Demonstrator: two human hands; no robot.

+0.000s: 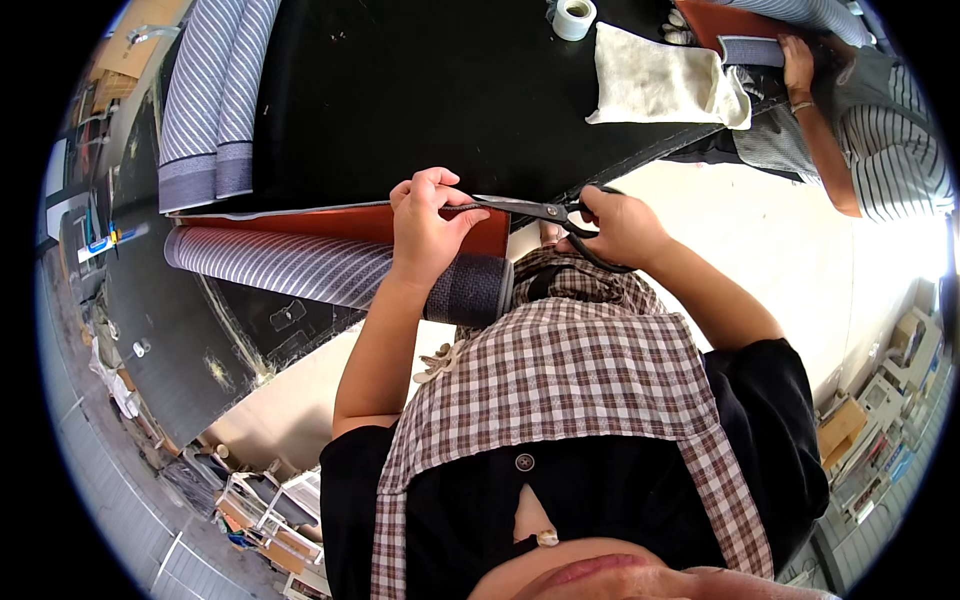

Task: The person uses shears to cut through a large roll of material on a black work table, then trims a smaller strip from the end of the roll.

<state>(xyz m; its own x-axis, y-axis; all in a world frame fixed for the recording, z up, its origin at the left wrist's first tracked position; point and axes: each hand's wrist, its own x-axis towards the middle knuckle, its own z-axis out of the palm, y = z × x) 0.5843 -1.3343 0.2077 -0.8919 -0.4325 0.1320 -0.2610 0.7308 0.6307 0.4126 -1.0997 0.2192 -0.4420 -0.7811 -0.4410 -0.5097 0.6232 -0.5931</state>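
My right hand [620, 232] grips a pair of black-handled scissors [549, 211], whose blades point left toward my other hand. With thumb and fingers pinched together, my left hand [432, 222] holds a thin dark strip [457, 207] right by the scissor tips. Just below my left wrist lies a rolled mat [290, 264], striped grey and white with a dark textured end. Its orange-red backing [490, 234] shows along the black table's near edge, behind my left hand. Whether the blades touch the strip I cannot tell.
Two striped rolls [210, 110] lie on the black table [400, 90] at the left. A white tape roll [573, 18] and a cream cloth [655, 80] sit at the far side. At the far right, a co-worker's hand [797, 65] rests on another striped piece [752, 50].
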